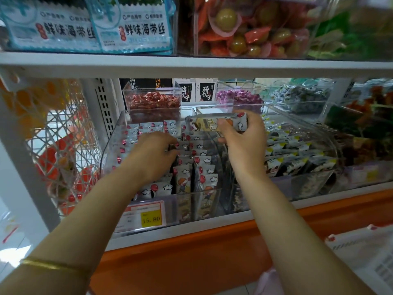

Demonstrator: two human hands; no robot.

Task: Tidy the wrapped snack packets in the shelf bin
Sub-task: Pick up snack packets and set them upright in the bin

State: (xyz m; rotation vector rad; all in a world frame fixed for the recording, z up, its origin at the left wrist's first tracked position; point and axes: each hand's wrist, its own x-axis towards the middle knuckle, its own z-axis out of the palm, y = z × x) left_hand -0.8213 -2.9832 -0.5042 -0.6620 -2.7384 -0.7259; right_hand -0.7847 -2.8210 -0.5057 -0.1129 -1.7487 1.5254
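Observation:
A clear plastic shelf bin holds rows of small white wrapped snack packets printed with red dots and clouds. My left hand is down inside the bin, its fingers curled among the packets in the middle rows. My right hand is raised above the bin's right side and grips one snack packet held lengthwise between fingers and thumb.
A yellow price tag reading 15.80 hangs on the bin front. A neighbouring clear bin of dark and yellow packets stands to the right, candy bins behind. A shelf board overhangs above. An orange ledge runs below.

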